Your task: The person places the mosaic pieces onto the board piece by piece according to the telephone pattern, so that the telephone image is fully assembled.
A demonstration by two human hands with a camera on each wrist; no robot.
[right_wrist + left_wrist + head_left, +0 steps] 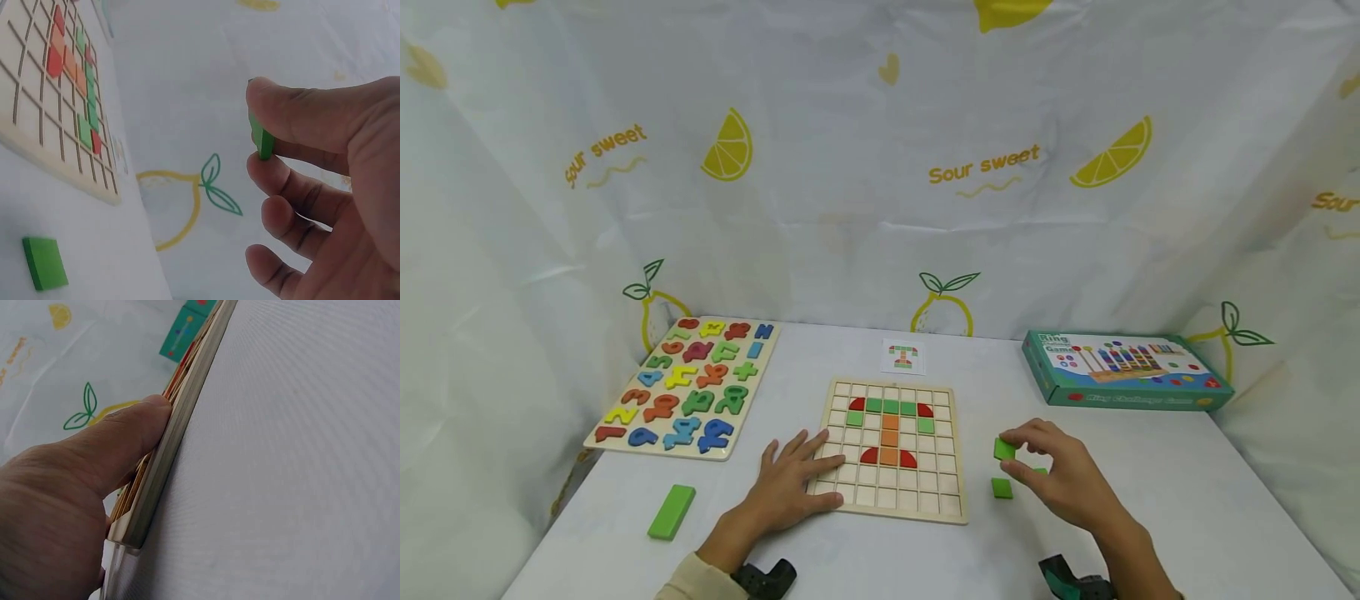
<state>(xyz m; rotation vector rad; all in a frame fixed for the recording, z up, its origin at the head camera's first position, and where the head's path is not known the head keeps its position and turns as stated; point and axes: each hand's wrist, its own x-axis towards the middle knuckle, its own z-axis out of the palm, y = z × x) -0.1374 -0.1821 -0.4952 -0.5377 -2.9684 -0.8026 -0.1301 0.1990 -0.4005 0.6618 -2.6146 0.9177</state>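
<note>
A wooden grid board (928, 503) lies mid-table. Set into it are green squares (891, 407) in a row with red rounded pieces at both ends, one green square under each side, and an orange column (890, 438) with red rounded pieces at its foot. My left hand (786, 486) rests with spread fingers on the board's left edge, thumb near the front corner. Right of the board, my right hand (1063, 475) pinches a green square tile (265, 142) between thumb and index finger, raised off the table. Another green tile (1002, 488) lies below it; a further one (1040, 471) is partly hidden behind the hand.
Behind the board lies a small pattern card (903, 357). A number puzzle board (688, 387) is at the left, with a green rectangular block (672, 512) in front. At the back right sits a green game box (1127, 371). A printed white curtain (842, 208) hangs behind the table.
</note>
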